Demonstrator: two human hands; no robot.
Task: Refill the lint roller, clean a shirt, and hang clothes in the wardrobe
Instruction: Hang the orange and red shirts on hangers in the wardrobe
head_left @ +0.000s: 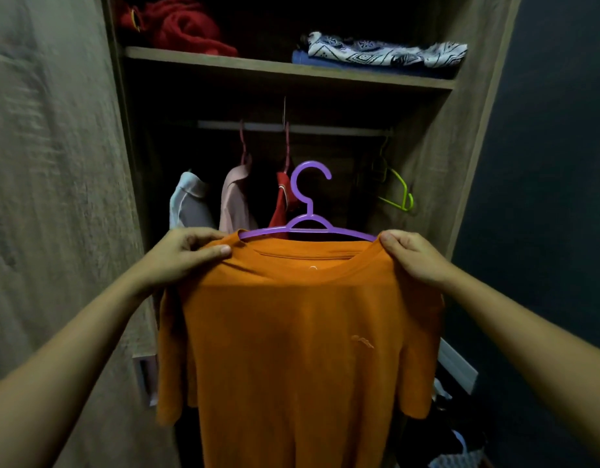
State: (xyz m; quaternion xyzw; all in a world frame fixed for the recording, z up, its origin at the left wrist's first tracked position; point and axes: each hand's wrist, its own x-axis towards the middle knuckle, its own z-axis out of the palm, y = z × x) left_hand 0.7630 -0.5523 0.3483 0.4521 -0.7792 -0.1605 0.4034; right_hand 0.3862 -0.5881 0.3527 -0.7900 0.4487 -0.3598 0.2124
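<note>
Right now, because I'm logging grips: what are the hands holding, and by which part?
The orange T-shirt on its purple hanger. The left hand and the right hand each pinch a shoulder beside the collar.

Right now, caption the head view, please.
The left hand and right hand hold an orange shirt on a purple hanger before the wardrobe rail.

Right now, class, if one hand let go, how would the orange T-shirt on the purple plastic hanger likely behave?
The orange T-shirt would probably droop: its sleeves hang limp. It seems light, as the left hand and right hand merely pinch its shoulders. It might slide along the smooth purple plastic hanger.
</note>
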